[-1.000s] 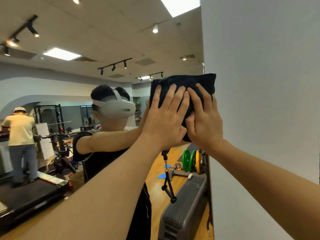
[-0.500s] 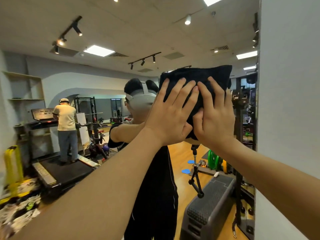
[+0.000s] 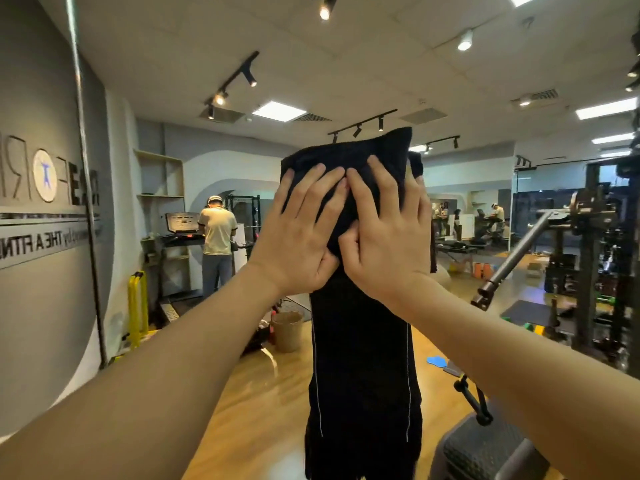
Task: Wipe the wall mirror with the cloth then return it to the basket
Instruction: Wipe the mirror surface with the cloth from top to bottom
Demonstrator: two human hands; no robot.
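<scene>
Cloth: the dark cloth sat at frame centre, flat on the wall mirror — long axis roughly side to side, top edge rising toward the right.
Left hand: the left hand pressed it, fingers straight and spread.
Right hand: the right hand — just beside, fingers straight, pressing too.
Basket: a woven basket showed lower-centre, reflected.
</scene>
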